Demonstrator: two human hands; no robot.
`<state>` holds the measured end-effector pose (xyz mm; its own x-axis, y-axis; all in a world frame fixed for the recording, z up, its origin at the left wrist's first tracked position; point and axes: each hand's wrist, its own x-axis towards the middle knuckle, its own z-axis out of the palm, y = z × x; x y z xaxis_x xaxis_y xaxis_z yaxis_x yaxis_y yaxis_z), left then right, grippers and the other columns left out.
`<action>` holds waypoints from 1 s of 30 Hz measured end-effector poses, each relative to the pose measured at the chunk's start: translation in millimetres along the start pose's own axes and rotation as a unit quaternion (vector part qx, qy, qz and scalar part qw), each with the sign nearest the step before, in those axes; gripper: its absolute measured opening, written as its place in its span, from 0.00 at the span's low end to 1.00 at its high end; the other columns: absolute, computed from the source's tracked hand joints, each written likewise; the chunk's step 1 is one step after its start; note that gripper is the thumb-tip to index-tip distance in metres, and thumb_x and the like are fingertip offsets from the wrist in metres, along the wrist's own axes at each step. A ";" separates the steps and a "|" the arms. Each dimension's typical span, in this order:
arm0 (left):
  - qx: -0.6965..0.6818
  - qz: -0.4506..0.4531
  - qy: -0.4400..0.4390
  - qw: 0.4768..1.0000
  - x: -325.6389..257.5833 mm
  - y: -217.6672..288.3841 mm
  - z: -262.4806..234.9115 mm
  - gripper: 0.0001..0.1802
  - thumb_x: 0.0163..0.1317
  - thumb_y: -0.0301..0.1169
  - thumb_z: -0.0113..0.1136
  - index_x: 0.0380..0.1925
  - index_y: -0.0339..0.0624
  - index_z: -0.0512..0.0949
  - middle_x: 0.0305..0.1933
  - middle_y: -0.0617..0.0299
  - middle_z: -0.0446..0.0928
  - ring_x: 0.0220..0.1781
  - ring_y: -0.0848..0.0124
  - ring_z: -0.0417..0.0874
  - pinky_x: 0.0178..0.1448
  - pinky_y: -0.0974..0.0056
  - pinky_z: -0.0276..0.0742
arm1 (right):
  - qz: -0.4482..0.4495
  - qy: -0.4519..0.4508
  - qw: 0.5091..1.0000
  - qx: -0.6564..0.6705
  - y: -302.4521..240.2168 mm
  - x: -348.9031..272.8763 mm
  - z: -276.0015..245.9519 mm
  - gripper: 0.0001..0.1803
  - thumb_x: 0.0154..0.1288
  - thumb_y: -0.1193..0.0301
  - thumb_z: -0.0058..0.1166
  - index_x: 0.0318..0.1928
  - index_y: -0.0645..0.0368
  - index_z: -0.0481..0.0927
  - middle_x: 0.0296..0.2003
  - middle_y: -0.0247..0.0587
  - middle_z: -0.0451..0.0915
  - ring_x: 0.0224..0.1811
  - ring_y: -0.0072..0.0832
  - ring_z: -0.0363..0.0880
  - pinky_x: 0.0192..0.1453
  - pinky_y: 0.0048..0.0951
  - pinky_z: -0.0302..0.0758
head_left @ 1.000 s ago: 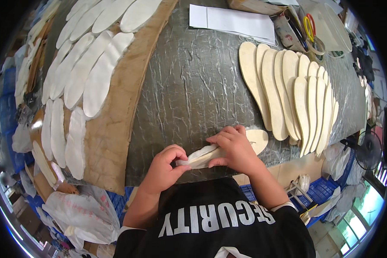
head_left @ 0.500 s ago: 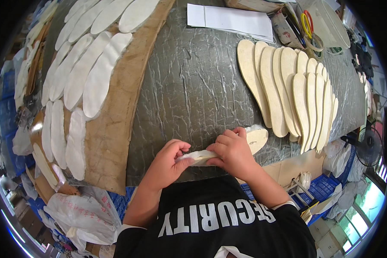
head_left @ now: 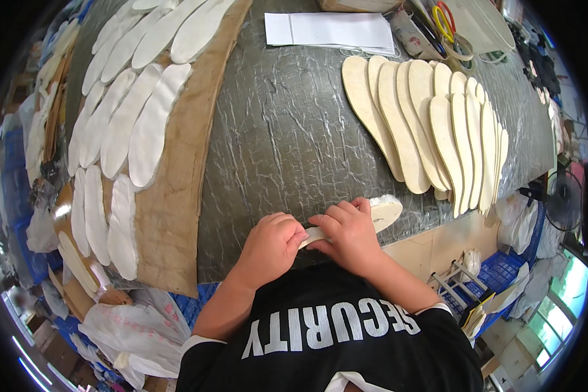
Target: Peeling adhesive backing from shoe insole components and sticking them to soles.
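Note:
Near the table's front edge I hold a fleece-edged insole (head_left: 387,212), cream on its face with white fuzzy pile along the rim. My left hand (head_left: 271,247) pinches its left end between thumb and fingers. Farther right, my right hand (head_left: 347,236) wraps round its middle, thumb below and fingers over the top. The rounded right end sticks out past my right hand. Both hands cover much of the rest. At the right, several cream insole blanks (head_left: 391,117) lie fanned out and overlapping on the dark table (head_left: 268,130).
White fleecy insoles (head_left: 153,124) lie in rows on brown cardboard (head_left: 176,176) at the left. White paper sheets (head_left: 330,32) lie at the back, beside scissors (head_left: 444,23) and a tape roll (head_left: 460,49). Below the table's right side stands a blue crate (head_left: 500,271).
My left hand has moved right along the insole, and its fingers have closed into a pinch. My right hand keeps its hold. The whole view has shifted slightly.

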<state>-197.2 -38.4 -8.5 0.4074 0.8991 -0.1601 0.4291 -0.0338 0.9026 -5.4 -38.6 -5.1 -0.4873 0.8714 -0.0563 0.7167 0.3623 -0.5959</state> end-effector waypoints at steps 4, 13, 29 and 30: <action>0.040 0.040 0.014 0.998 -0.6 2.5 2.3 0.05 0.56 0.25 0.59 0.25 0.35 0.74 0.27 0.53 0.74 0.32 0.53 0.74 0.38 0.56 0.70 | 0.015 0.011 1.000 -0.001 -0.5 0.4 -0.6 0.16 0.38 0.63 0.70 0.32 0.48 0.82 0.30 0.29 0.73 0.37 0.29 0.73 0.47 0.40 0.62; -0.093 -0.022 0.009 0.995 -2.6 2.6 -15.7 0.10 0.52 0.29 0.66 0.31 0.34 0.77 0.32 0.55 0.76 0.39 0.57 0.76 0.44 0.59 0.72 | 0.017 0.056 0.998 0.007 -1.1 -1.6 0.8 0.12 0.36 0.64 0.70 0.24 0.48 0.81 0.30 0.26 0.73 0.37 0.28 0.71 0.47 0.40 0.61; -0.320 -0.074 0.066 0.942 -1.3 -9.1 -18.0 0.30 0.50 0.40 0.72 0.48 0.34 0.72 0.48 0.59 0.72 0.51 0.69 0.75 0.55 0.65 0.71 | 0.197 -0.072 0.918 0.337 11.3 8.8 -20.4 0.14 0.67 0.62 0.55 0.32 0.61 0.78 0.24 0.37 0.79 0.27 0.26 0.77 0.30 0.33 0.70; -0.444 -0.027 0.094 0.890 2.2 -8.9 -20.7 0.44 0.47 0.49 0.74 0.57 0.34 0.66 0.59 0.57 0.67 0.58 0.68 0.71 0.60 0.63 0.69 | 0.257 -0.114 0.862 0.423 19.5 12.0 -24.9 0.17 0.70 0.60 0.51 0.36 0.63 0.80 0.27 0.36 0.81 0.28 0.18 0.77 0.30 0.26 0.73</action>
<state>-216.9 -27.1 -8.6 0.2278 0.9489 -0.2182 -0.3977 0.2952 0.8687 15.2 -12.9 2.5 -0.3682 0.7220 -0.5858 0.2951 -0.5067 -0.8100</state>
